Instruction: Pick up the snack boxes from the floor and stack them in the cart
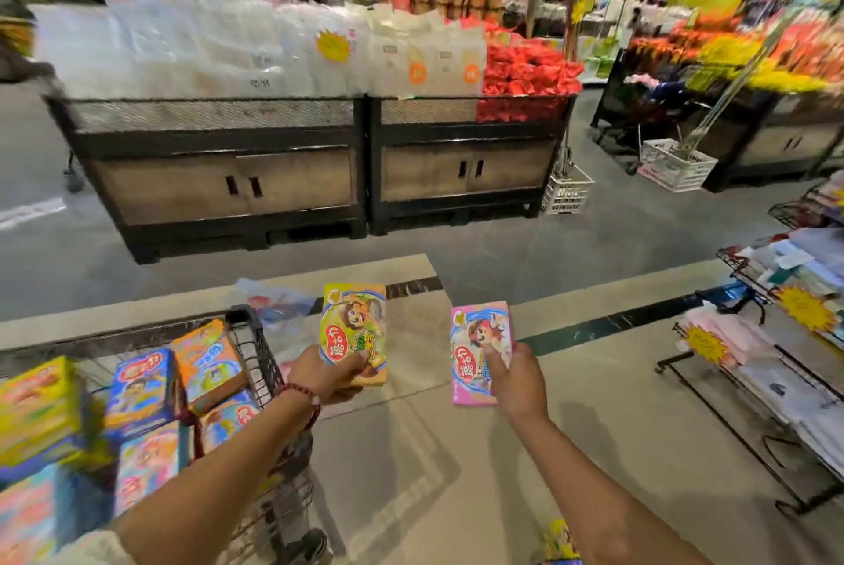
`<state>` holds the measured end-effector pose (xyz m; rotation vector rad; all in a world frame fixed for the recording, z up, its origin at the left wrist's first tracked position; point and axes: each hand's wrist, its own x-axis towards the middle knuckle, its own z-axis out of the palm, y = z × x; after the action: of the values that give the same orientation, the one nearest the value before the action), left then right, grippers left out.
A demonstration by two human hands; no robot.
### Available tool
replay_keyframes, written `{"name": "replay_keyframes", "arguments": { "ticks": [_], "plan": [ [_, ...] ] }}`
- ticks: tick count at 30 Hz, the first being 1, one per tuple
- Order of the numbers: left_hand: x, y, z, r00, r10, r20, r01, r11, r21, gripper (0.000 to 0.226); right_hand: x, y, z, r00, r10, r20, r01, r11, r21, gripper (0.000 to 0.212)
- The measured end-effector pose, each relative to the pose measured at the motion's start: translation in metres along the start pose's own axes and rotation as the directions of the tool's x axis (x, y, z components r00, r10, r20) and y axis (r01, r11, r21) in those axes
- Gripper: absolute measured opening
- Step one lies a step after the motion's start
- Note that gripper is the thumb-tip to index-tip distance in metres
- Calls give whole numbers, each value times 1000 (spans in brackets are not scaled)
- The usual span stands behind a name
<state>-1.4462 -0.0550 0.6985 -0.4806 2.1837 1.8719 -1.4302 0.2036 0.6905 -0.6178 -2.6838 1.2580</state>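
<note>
My left hand [326, 377] grips a yellow snack box [354, 327] by its lower edge, held upright just right of the cart. My right hand [516, 382] holds a pink snack box [477, 341] the same way, thumb on its front. The black wire cart [249, 336] stands at the lower left and holds several colourful snack boxes [146, 386], some upright, some tilted. Another snack box [559, 541] lies on the floor at the bottom edge, partly hidden by my right forearm.
Two dark display stands [365, 172] with bagged goods block the way ahead. A wire rack [776, 382] with packaged goods stands to the right. White crates [676, 165] sit on the floor further back. Open floor lies between the cart and the rack.
</note>
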Motion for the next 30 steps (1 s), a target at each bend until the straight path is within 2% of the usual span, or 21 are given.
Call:
{"name": "replay_keyframes", "arguments": {
  "ticks": [4, 7, 13, 15, 18, 19, 24, 27, 30],
  "plan": [
    [-12, -8, -61, 992, -49, -116, 43, 998, -54, 29, -1, -53, 40, 997, -43, 69, 40, 998, 43, 35],
    [-17, -18, -115, 971, -88, -220, 72, 994, -80, 43, -3, -95, 81, 982, -120, 144, 118, 993, 22, 32],
    [-18, -31, -208, 920, -81, -382, 51, 995, -89, 15, -15, -172, 175, 933, -228, 280, 231, 973, 22, 35],
    [-11, -36, -238, 910, -124, -396, 76, 988, -135, 18, -20, -196, 202, 908, -266, 323, 275, 961, 18, 36],
    [10, -53, -280, 894, -195, -404, 120, 972, -203, 40, -24, -224, 241, 877, -292, 381, 318, 948, -5, 36],
    [15, -54, -288, 896, -213, -389, 130, 965, -230, 41, -24, -230, 253, 872, -293, 392, 323, 946, -10, 34],
    [32, -55, -308, 887, -275, -371, 190, 949, -250, 27, -29, -247, 304, 872, -250, 422, 288, 957, -27, 34],
    [53, -72, -320, 891, -261, -370, 194, 958, -210, 40, -29, -248, 327, 867, -206, 454, 268, 960, -77, 37],
    [67, -87, -324, 886, -292, -360, 256, 956, -146, 27, -30, -245, 345, 868, -161, 470, 226, 970, -85, 36]
  ]
}}
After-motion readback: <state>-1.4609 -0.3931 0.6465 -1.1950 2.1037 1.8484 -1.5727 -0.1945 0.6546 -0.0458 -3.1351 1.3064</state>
